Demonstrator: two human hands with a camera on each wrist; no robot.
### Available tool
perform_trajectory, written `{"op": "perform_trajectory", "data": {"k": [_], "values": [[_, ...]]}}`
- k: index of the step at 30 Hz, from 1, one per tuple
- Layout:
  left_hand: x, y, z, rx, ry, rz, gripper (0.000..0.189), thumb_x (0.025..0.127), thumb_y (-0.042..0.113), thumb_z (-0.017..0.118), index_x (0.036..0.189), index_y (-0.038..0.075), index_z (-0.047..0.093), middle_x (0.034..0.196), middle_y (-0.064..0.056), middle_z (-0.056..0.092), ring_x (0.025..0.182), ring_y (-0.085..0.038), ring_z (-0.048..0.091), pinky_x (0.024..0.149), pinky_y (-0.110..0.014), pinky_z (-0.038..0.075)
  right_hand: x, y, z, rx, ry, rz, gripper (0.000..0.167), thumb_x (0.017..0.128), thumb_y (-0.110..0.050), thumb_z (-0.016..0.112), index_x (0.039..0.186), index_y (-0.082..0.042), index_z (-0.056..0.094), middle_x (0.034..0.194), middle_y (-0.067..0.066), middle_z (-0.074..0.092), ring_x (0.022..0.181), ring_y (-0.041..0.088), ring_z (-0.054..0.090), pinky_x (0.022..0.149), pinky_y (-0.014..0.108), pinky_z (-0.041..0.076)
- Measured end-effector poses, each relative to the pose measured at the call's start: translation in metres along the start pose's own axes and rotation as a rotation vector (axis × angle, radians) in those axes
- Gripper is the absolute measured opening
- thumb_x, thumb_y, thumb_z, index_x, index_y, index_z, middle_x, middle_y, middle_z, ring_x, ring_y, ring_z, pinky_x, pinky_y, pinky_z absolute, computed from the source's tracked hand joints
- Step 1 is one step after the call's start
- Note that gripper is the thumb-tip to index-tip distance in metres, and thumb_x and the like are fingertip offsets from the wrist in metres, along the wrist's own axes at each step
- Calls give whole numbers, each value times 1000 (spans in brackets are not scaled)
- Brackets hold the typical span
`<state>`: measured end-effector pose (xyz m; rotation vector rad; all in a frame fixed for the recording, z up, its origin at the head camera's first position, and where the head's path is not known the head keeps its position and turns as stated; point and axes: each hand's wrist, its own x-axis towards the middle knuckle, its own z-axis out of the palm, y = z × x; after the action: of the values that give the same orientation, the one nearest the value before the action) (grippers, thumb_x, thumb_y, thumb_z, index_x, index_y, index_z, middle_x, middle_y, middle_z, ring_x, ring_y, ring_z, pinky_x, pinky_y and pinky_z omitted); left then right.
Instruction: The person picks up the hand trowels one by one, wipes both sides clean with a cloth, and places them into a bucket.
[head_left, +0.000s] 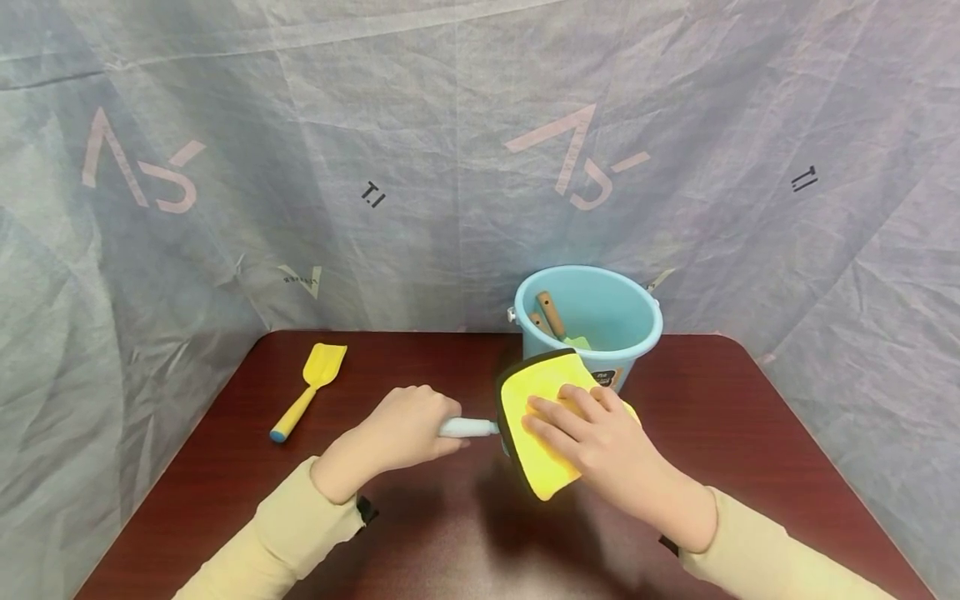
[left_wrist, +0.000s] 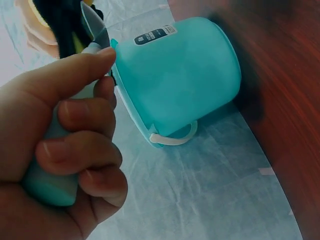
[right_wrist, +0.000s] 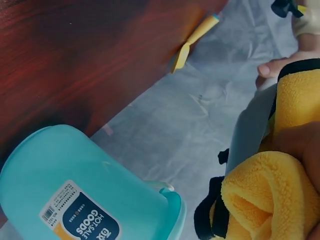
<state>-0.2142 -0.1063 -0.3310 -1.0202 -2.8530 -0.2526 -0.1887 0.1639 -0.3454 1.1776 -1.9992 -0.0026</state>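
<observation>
Left hand (head_left: pixel 397 429) has fingers curled snugly round the handle of the pale-blue hand shovel (head_left: pixel 467 427), long axis running crosswise, blade (right_wrist: pixel 248 127) rightward from that grip and nearer the right hand (head_left: pixel 600 437), which pinches the black-edged yellow cloth (head_left: pixel 542 400) against it, all held before the light-blue bucket (left_wrist: pixel 185 75)

yellow cloth (head_left: pixel 540 383), black edging (head_left: pixel 501 404); pale-handled tool (head_left: pixel 467 427); light-blue bucket (head_left: pixel 615 310); yellow shovel (head_left: pixel 322 371); red-brown wood-grained tabletop (head_left: pixel 720 433)
</observation>
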Motion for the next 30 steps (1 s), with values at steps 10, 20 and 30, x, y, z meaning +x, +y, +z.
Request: {"op": "perform_trajectory", "data": {"k": [10, 20, 30], "values": [[3, 5, 2, 71, 43, 17, 25, 75, 35, 75, 65, 21, 57, 53, 11, 43, 48, -9, 40, 43, -26, 32, -4, -3, 5, -103, -130, -56, 41, 87, -1, 42, 118, -16, 64, 120, 1, 62, 101, 30, 53, 73, 42, 38], [4, 8, 5, 96, 34, 29, 23, 75, 34, 76, 67, 19, 61, 54, 10, 47, 48, -9, 40, 43, -26, 33, -5, -5, 7, -134, -214, -103, 51, 66, -6, 75, 115, -16, 66, 117, 2, 62, 101, 29, 51, 71, 43, 38], [3, 7, 6, 113, 49, 41, 23, 74, 33, 76, 66, 18, 60, 55, 8, 49, 48, -10, 41, 43, -27, 33, -7, -3, 5, -126, -278, -92, 51, 63, -4, 76, 112, -15, 67, 114, 4, 61, 99, 30, 50, 69, 45, 37]]}}
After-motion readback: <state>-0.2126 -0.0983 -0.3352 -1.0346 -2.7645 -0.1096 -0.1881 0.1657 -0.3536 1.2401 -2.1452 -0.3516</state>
